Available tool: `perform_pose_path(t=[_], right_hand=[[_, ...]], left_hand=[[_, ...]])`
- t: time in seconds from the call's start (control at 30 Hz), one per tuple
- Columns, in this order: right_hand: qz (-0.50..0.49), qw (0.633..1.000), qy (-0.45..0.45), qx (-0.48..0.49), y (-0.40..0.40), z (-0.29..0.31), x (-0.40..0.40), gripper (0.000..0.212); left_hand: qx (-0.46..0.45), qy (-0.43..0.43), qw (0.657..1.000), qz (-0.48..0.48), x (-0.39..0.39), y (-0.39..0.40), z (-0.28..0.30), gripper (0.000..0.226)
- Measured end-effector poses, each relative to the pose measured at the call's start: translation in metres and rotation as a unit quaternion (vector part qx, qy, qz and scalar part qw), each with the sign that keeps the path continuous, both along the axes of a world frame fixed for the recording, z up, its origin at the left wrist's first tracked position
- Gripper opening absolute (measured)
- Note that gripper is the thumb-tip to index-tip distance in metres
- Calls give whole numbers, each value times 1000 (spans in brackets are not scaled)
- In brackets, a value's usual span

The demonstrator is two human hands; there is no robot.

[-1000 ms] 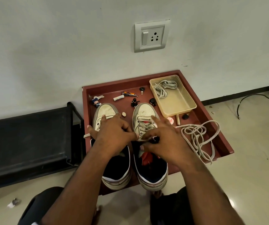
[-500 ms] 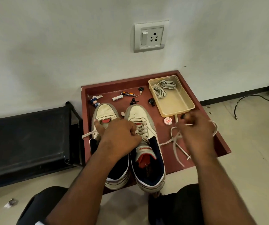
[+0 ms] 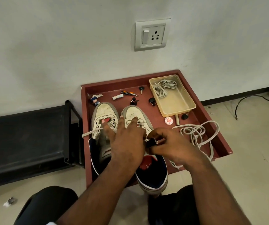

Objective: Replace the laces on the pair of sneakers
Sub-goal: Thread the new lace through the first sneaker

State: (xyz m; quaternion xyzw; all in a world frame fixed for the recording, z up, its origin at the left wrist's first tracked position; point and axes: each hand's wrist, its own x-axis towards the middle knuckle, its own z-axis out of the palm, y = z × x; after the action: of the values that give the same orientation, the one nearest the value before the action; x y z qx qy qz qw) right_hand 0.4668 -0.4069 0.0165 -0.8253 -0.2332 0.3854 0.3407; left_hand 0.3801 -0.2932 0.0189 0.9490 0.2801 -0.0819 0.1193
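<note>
Two worn white sneakers with navy collars stand side by side on a red-brown tray (image 3: pixel 130 80), toes toward the wall. My left hand (image 3: pixel 124 142) lies over both with straight, spread fingers that touch the left sneaker (image 3: pixel 104 112) and the right sneaker (image 3: pixel 136 113). The left sneaker's front eyelets are empty, and a lace end (image 3: pixel 90 133) sticks out to its left. My right hand (image 3: pixel 169 144) pinches a navy flap at the right sneaker's opening. A loose off-white lace (image 3: pixel 198 135) lies tangled on the tray to the right.
A beige plastic tub (image 3: pixel 181 109) at the tray's back right holds another coiled lace (image 3: pixel 163 86). Keys, a small figurine (image 3: pixel 95 100), a tube and a round tin (image 3: pixel 168 120) lie behind the shoes. A black bench (image 3: pixel 25 140) stands at the left. A wall socket (image 3: pixel 151 35) is above.
My right hand has let go of the loose lace, which now lies on the tray, and come back to the right sneaker. My left hand has uncurled and spread its fingers.
</note>
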Motion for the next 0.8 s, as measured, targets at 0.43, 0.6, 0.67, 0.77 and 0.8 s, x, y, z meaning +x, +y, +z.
perform_pose_path(t=[0.43, 0.6, 0.67, 0.77, 0.8], right_hand=[[-72, 997, 34, 2, 3, 3, 3, 21], [-82, 995, 55, 0, 2, 2, 4, 21], [-84, 994, 69, -5, 0, 2, 5, 20], [-85, 994, 63, -16, -4, 2, 8, 20], [-86, 994, 58, -16, -4, 3, 8, 21]], left_hand=[[37, 5, 999, -21, -2, 1, -1, 32], [51, 6, 999, -12, 1, -6, -2, 18], [46, -2, 999, 5, 0, -4, 0, 15], [34, -41, 995, 83, -6, 16, 6, 20], [27, -57, 991, 117, -9, 25, 7, 22]])
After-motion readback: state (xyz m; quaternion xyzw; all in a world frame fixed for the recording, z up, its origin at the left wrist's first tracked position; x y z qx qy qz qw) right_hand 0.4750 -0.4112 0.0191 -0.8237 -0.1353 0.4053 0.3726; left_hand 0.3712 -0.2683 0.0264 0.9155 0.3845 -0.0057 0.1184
